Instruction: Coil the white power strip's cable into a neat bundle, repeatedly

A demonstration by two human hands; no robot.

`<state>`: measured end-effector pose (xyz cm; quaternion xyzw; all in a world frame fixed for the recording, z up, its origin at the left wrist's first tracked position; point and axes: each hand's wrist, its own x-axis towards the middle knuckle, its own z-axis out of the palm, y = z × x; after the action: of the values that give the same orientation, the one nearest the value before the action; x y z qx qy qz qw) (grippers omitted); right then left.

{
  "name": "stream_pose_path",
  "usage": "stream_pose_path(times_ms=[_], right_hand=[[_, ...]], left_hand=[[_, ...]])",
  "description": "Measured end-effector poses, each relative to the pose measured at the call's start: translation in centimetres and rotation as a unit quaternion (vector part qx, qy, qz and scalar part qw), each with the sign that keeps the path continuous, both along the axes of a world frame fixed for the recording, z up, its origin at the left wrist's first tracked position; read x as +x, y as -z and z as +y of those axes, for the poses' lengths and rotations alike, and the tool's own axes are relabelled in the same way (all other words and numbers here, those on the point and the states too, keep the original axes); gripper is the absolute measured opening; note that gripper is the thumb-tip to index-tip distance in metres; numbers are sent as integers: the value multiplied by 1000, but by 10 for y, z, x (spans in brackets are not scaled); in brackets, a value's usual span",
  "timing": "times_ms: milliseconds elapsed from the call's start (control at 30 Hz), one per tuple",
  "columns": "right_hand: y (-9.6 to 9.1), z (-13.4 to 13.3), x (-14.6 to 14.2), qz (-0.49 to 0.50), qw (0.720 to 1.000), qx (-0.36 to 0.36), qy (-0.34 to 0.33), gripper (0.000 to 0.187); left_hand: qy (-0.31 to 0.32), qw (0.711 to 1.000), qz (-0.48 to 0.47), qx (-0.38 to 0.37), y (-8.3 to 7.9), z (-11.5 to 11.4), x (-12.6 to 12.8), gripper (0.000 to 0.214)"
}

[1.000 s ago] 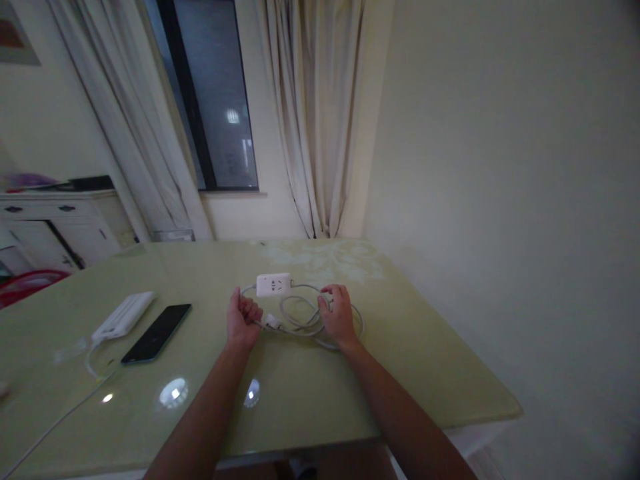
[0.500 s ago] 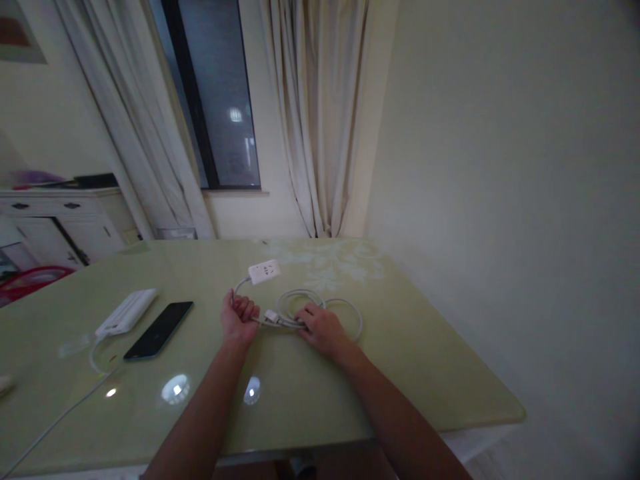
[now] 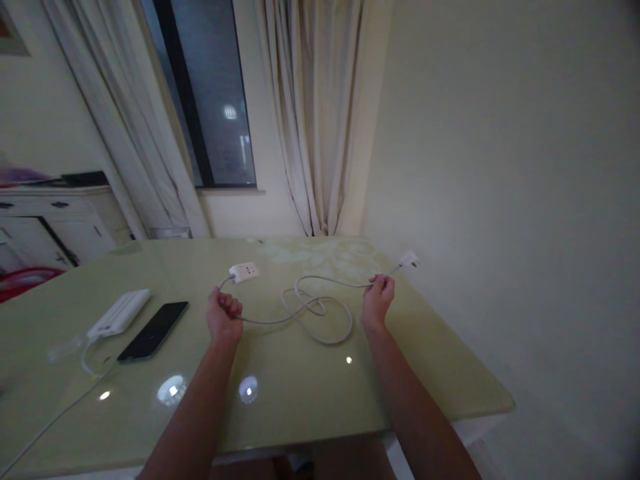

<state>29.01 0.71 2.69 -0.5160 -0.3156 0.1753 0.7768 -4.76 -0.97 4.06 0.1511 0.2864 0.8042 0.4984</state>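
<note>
A white extension cord (image 3: 330, 341) lies in loose, crossing loops on the table between my hands. My left hand (image 3: 225, 316) is closed around the cord near its white socket block (image 3: 245, 271), which sticks out just beyond my fingers. On the right, my right hand (image 3: 379, 300) pinches the cord close to its other end. The white plug (image 3: 410, 259) juts out past those fingers, up and to the right, above the table's right edge.
The glossy green table (image 3: 300, 407) carries a black phone (image 3: 154, 331) and a white power strip-like block (image 3: 119, 313) on the left. A thin white cable (image 3: 55, 420) runs toward the near left edge. A wall (image 3: 500, 200) borders the right side; curtains (image 3: 320, 120) hang behind.
My right hand has moved right and up with the plug end, drawing the bundled coils out into wider, looser loops. My left hand still grips the cord and sits slightly further left.
</note>
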Motion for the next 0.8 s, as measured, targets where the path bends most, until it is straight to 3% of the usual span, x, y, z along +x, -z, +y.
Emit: stream_pose_path(times_ms=[133,300,433,600,700,800], right_hand=[[-2,0,-3,28,999,15,-7,38],[-17,-7,-10,34,994,99,-14,37],[-34,-14,3,86,983,152,59,35],[-77,-35,51,111,957,246,104,29],[-116,-55,94,93,944,301,97,33],[-158,-79,135,82,948,300,66,47]], left_hand=[[52,998,-16,16,0,-2,0,32],[103,987,-63,106,-10,-11,1,10],[96,979,-43,177,-34,-23,0,27],[-11,966,75,246,-86,-35,-15,31],[-155,936,181,260,-123,-36,-27,25],[-297,905,232,198,-154,-33,-41,17]])
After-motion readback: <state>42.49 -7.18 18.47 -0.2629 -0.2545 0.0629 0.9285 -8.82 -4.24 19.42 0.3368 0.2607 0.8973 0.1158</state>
